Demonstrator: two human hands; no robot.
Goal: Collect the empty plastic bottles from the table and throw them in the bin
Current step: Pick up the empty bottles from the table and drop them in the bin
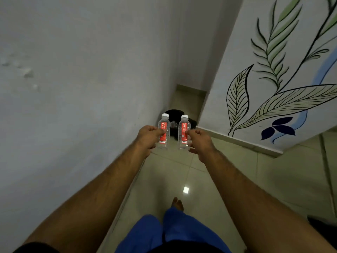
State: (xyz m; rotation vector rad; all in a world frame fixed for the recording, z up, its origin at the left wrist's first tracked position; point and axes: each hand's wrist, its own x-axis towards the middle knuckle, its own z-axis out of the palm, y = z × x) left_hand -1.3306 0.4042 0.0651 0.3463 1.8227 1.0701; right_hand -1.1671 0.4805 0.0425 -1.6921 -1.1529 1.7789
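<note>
Two small clear plastic bottles with white caps and red labels are held upright in front of me. My left hand (148, 136) grips the left bottle (164, 131) by its side. The right bottle (183, 132) is pinched at its label in my right hand (200, 141). Both arms are stretched forward. Behind and below the bottles, a dark bin (191, 123) lined with a black bag stands on the floor against the left wall; the bottles hide most of it, and something clear shows inside.
I stand in a narrow passage. A plain grey wall (82, 88) runs along the left. A white wall painted with leaves (273, 79) juts in on the right. The glossy tiled floor (173, 172) leads ahead; my bare foot (177, 204) and blue trousers show below.
</note>
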